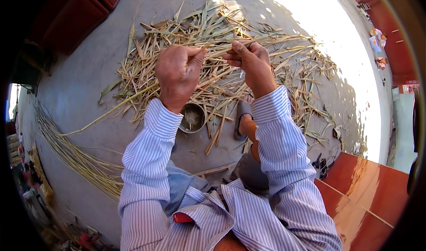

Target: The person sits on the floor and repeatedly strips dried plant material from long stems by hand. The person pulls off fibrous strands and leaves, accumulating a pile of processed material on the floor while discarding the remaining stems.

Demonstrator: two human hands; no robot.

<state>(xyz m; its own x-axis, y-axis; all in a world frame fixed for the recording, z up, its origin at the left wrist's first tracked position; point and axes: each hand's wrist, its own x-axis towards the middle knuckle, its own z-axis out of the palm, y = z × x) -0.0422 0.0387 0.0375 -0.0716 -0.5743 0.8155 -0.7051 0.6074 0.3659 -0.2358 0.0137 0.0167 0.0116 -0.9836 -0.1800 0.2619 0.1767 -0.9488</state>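
Observation:
My left hand is closed in a fist round a long yellow-green reed stalk. The stalk's thin end trails down to the floor on the left, and a short bit of it sticks out by my thumb. Level with it, a little to the right, my right hand is pinched, thumb against fingers. What sits in that pinch blends with the straw behind and cannot be made out. Below both hands spreads a heap of dry stalks and leaf peelings. A round metal bowl stands near my left wrist, with murky contents.
A bundle of long thin stalks lies on the grey floor at the left. A red-brown panelled surface is at the lower right, dark red furniture at the upper left. My sandalled foot rests beside the heap. Bright sunlight falls on the right.

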